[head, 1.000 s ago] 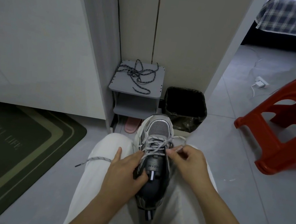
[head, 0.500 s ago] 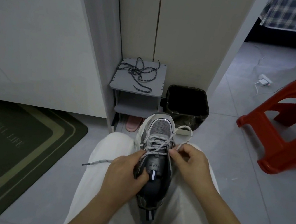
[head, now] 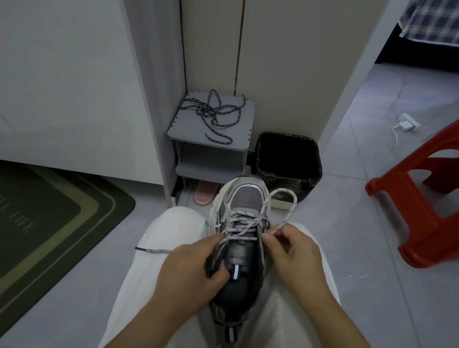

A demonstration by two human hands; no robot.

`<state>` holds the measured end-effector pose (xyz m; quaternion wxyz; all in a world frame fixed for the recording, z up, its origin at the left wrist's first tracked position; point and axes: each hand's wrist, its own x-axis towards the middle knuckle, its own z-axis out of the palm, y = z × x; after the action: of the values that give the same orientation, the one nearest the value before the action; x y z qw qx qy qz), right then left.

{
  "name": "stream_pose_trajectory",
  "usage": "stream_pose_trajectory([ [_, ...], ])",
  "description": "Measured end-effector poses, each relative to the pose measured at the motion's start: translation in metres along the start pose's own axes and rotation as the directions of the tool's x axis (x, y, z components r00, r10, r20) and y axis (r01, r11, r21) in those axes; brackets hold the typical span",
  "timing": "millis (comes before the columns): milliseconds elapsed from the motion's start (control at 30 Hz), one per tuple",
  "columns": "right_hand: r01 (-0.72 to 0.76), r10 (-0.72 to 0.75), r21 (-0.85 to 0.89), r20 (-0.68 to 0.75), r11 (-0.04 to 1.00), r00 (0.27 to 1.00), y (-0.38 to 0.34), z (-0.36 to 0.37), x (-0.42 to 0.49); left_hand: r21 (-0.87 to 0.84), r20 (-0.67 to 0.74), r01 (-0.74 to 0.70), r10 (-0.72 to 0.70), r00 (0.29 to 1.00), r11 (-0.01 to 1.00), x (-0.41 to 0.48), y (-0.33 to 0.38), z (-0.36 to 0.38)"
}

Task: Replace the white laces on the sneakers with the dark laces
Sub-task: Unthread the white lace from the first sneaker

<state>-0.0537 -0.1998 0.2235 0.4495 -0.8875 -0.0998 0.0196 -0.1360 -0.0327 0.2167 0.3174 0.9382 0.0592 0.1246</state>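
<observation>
From the head camera, the sneaker (head: 240,258) is lying on the person's lap. The left hand (head: 192,270) is gripping its collar, and the right hand (head: 293,256) is pinching the white lace (head: 290,213). The dark laces (head: 211,112) are lying tangled on the grey shelf (head: 237,136). The bag-lined bin (head: 287,183) beside it is too dark inside to tell its contents.

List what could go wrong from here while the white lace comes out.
1. The right hand pinches a loop of white lace; a hard tug could cinch the crossings rather than free them.
2. The sneaker rests on the lap, gripped only by the left hand; it may slip.
</observation>
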Motion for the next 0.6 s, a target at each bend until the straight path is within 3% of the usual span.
stream_pose_trajectory([
  [67, -0.039, 0.041, 0.063, -0.029, 0.997, 0.999, 0.0, -0.003, 0.002, 0.015, -0.028, -0.018, 0.018, 0.999, 1.0, 0.001, 0.0, -0.002],
  [200, -0.165, 0.234, 0.476, -0.088, 0.864, 0.968, -0.001, -0.016, 0.015, 0.075, -0.068, -0.061, 0.066, 0.996, 0.995, 0.001, 0.0, -0.003],
  [267, -0.169, 0.203, 0.411, -0.039, 0.896, 0.978, -0.001, -0.018, 0.016, 0.064, -0.071, -0.051, 0.056, 0.996, 0.997, 0.001, 0.0, -0.003],
  [367, -0.08, 0.068, 0.15, 0.086, 0.985, 0.994, -0.001, -0.011, 0.006, 0.019, -0.001, -0.016, 0.016, 1.0, 1.0, 0.002, -0.001, -0.005],
  [467, -0.012, 0.012, 0.045, 0.018, 0.999, 1.0, -0.002, -0.006, 0.001, -0.011, 0.01, -0.008, 0.008, 1.0, 1.0, 0.003, 0.0, -0.006],
  [533, -0.076, 0.079, 0.109, -0.027, 0.991, 0.996, -0.003, -0.004, 0.003, -0.027, 0.006, -0.009, 0.009, 1.0, 1.0, 0.002, 0.001, -0.007],
  [600, -0.177, 0.208, 0.384, -0.04, 0.906, 0.977, -0.004, -0.003, 0.005, -0.005, 0.011, -0.004, 0.004, 1.0, 1.0, 0.002, 0.001, -0.007],
])
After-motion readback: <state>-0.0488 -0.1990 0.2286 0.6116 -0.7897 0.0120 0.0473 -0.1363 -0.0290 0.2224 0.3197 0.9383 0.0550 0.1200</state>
